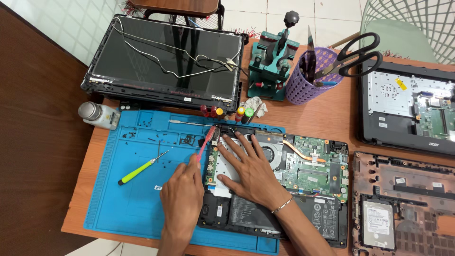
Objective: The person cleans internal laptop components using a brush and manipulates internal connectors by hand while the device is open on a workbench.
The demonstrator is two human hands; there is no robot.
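On the blue work mat (142, 199), an opened laptop base (303, 189) is lying with its green circuit board (313, 166) and fan exposed. The left hand (182, 196) is gripping a red-handled screwdriver (207, 141), its tip sitting at the base's upper left corner. The right hand (249, 170) is resting flat, fingers spread wide, on the silver plate (a thin bracelet is circling that wrist). A green-handled screwdriver (141, 169) is lying apart on the mat, among scattered small screws. A detached screen panel (166, 59) is sitting behind.
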